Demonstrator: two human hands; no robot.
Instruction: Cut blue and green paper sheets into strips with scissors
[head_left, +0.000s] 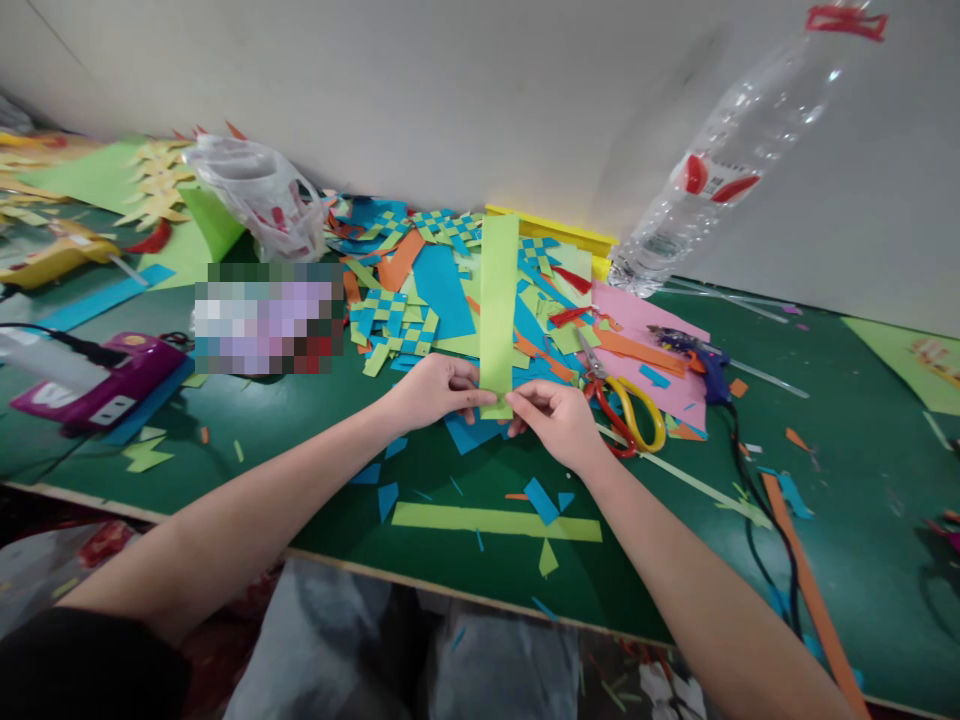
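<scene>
Between my two hands a light green paper strip [498,310] stands upright, held near its lower end. My left hand [441,388] pinches its left edge between thumb and fingers. On the right edge, my right hand [547,410] pinches it the same way. Behind the strip lies a heap of cut paper, with woven blue-and-green pieces [386,318] and a wide blue strip [442,288]. Scissors [630,410] with red and yellow handles rest just right of my right hand. Nearer to me, another green paper strip [495,522] lies flat among small blue scraps.
A large clear plastic bottle [720,180] stands at the right rear by the wall. A glue gun [705,365] lies on pink paper, its black cord running forward. Leftward are a purple power strip [105,380], a yellow glue gun [64,255] and a white plastic bag [262,195].
</scene>
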